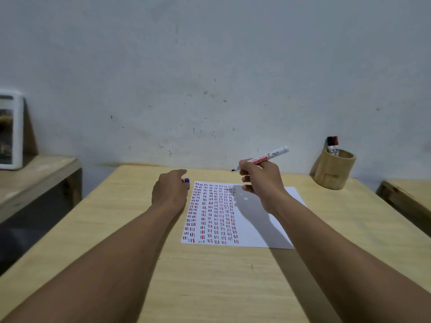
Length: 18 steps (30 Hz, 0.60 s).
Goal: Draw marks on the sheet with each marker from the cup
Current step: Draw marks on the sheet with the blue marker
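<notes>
A white sheet lies on the wooden table, its left half filled with columns of short red, black and blue marks. My right hand hovers above the sheet's top edge and grips an uncapped white marker, tip pointing left. My left hand rests at the sheet's top left corner, closed around a blue cap that peeks out at the fingers. A wooden cup stands at the back right with two capped markers, one black and one red.
A wall rises right behind the table. A lower wooden shelf with a white box stands to the left. Another wooden surface sits at the right edge.
</notes>
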### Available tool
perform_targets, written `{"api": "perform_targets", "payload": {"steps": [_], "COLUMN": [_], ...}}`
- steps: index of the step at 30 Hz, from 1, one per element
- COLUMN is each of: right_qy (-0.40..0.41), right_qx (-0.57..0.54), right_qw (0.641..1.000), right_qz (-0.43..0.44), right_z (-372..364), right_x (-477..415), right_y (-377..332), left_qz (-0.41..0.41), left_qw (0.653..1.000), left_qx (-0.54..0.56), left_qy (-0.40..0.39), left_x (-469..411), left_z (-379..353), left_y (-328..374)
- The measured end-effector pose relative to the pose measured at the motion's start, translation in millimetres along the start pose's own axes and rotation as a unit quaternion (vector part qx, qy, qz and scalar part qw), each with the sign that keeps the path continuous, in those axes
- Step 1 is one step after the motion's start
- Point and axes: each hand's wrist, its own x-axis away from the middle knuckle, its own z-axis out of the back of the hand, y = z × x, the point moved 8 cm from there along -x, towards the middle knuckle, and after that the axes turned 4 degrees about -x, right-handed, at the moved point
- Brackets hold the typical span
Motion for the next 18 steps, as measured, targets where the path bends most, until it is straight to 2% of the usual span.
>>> {"api": "perform_targets", "payload": {"steps": [3,7,12,18], "right_qy": [0.017,0.046,0.054,0.055], "right_qx": [0.077,0.173,0.221,0.253], "right_qw": [0.996,0.982,0.973,0.965], "right_qz": [0.048,0.062,0.048,0.052], "right_z": [8,19,21,21], "right_x": [-3,-11,-16,-18], "right_y": [-1,12,36,44], "left_qz": [-0.005,-0.041,-0.047,-0.061], "left_qw": [1.000,0.995,0.971,0.963], "left_qx": [0.007,-0.079,-0.205,-0.230], "left_qy": [-0.007,-0.038,-0.114,-0.123], "left_x": [7,25,35,34], "left_z": [6,7,-12,-18], "left_y": [-1,-5,-23,-26]}}
